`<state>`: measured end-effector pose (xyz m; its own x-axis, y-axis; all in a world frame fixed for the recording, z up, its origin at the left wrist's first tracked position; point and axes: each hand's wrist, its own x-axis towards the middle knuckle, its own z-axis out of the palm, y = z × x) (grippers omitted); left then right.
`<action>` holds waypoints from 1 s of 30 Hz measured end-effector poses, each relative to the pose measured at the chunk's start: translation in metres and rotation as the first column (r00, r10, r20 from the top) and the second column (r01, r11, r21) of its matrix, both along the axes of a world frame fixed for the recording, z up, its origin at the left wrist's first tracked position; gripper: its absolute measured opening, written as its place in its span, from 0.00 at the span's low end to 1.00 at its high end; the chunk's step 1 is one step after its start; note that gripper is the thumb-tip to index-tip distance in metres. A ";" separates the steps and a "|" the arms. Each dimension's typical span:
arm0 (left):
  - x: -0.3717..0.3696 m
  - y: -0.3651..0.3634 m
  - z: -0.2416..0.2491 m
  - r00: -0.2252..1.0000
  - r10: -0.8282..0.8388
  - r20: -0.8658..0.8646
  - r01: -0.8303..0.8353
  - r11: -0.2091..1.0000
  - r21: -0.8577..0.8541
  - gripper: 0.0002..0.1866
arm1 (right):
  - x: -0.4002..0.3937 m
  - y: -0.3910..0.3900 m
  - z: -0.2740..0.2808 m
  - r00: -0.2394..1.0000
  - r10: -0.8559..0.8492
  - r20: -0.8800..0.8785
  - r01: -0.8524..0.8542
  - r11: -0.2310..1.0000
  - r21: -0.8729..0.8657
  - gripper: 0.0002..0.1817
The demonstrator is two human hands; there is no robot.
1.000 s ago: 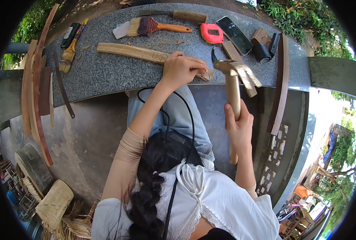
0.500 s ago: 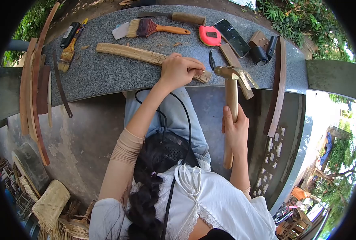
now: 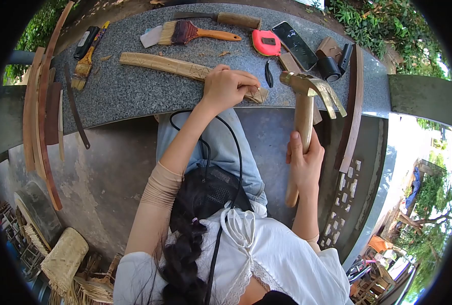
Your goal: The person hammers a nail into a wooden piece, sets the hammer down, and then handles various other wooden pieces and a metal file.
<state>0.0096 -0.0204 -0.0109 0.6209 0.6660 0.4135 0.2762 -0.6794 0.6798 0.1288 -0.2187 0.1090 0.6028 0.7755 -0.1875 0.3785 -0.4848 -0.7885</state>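
Note:
A light wooden strip (image 3: 160, 63) with marks carved or drawn on it lies slantwise on the grey stone table (image 3: 134, 91). My left hand (image 3: 225, 87) rests on the strip near its right end, fingers pinched together over it; whatever is between the fingertips is too small to make out. My right hand (image 3: 305, 155) is wrapped round the wooden handle of a claw hammer (image 3: 304, 117). The hammer's metal head is raised to the right of the strip's end, apart from it. A small black curved object (image 3: 269, 74) lies between strip and hammer.
Along the back lie a wide brush (image 3: 185, 33), a wooden-handled blade (image 3: 238, 20), a red tape measure (image 3: 266, 42) and a phone (image 3: 294, 46). Wooden strips (image 3: 47, 117) overhang the left edge; another (image 3: 352, 112) overhangs the right. A black cable crosses my lap.
My right hand has moved the hammer to the right, away from the strip's end, and its head has tilted. My left hand has stayed nearly in place.

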 end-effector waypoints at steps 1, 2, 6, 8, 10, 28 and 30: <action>0.000 0.000 0.000 1.000 0.001 -0.001 -0.001 1.000 0.000 0.03 | -0.002 -0.001 -0.008 1.000 0.008 0.009 -0.008 1.000 0.018 0.20; 0.000 0.000 0.000 1.000 0.000 0.003 0.000 1.000 -0.004 0.03 | -0.004 -0.002 -0.020 0.999 0.024 0.026 -0.024 1.000 0.003 0.20; 0.000 -0.001 -0.002 1.000 0.015 -0.006 -0.014 1.000 0.027 0.03 | -0.005 -0.001 -0.025 0.996 0.080 0.029 -0.074 0.983 -0.166 0.18; -0.001 -0.001 -0.002 1.000 0.007 -0.001 -0.007 1.000 0.015 0.03 | -0.004 -0.001 -0.006 0.996 0.075 0.046 -0.071 0.994 -0.078 0.18; 0.000 -0.001 0.000 1.000 -0.007 0.010 0.006 1.000 0.007 0.03 | -0.004 -0.001 -0.003 0.999 0.032 0.040 -0.034 0.998 0.047 0.17; -0.003 -0.002 -0.006 1.000 -0.026 -0.011 0.026 1.000 0.004 0.05 | -0.004 -0.002 0.006 0.994 0.075 0.074 -0.070 0.995 -0.068 0.17; 0.000 0.001 -0.004 1.000 -0.019 -0.002 0.019 1.000 -0.020 0.04 | -0.004 -0.005 0.000 1.000 0.023 0.007 -0.023 0.995 0.094 0.15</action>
<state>0.0094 -0.0194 -0.0151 0.6342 0.6624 0.3988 0.2646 -0.6706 0.6930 0.1245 -0.2241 0.1092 0.5855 0.8032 -0.1095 0.3938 -0.3998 -0.8277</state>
